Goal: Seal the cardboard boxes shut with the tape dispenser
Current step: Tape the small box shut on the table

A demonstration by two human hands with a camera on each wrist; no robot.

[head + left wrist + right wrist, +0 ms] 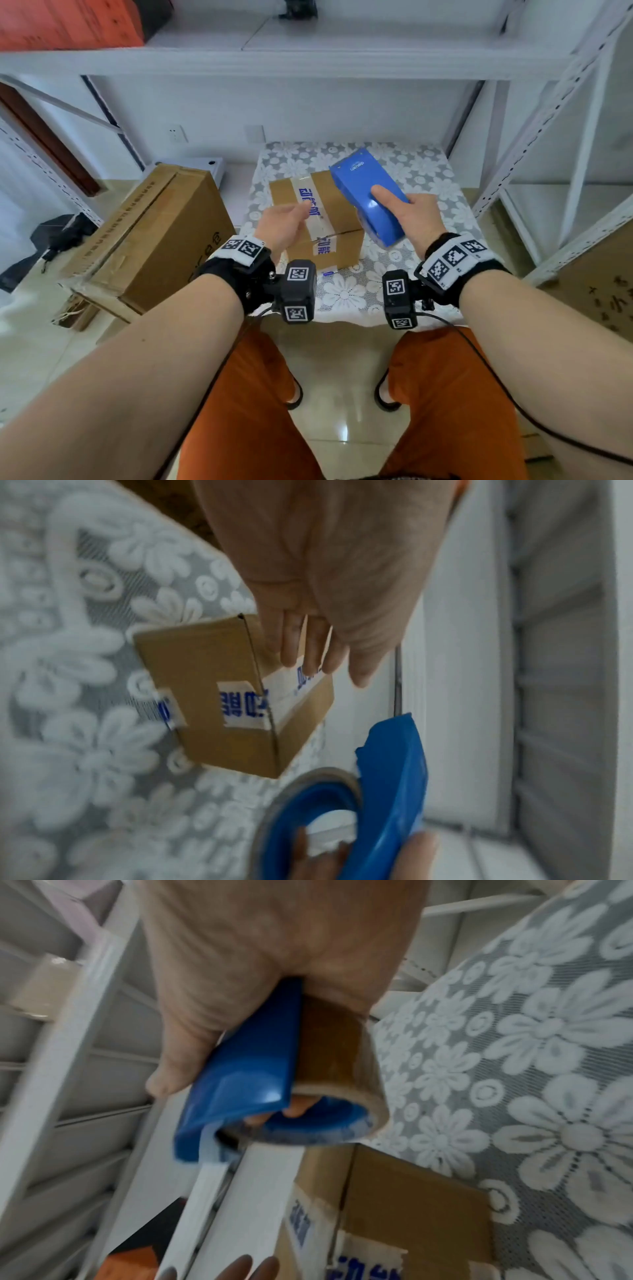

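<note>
A small cardboard box (318, 219) with a strip of white, blue-lettered tape along its top seam sits on the lace-covered table (421, 171). My right hand (407, 212) grips a blue tape dispenser (370, 195) holding a brown tape roll (337, 1053), lifted above the box's right side. My left hand (284, 226) hovers with straight fingers (308, 647) over the box's left part; contact is unclear. The wrist views show the same box (222, 696) (404, 1218) and dispenser (387, 791).
A large brown carton (147, 240) stands on the floor left of the table. White metal shelving (555, 113) frames the table at the right and above. Another cardboard sheet (596, 294) leans at the far right. A short piece of tape (167, 710) sticks on the cloth by the box.
</note>
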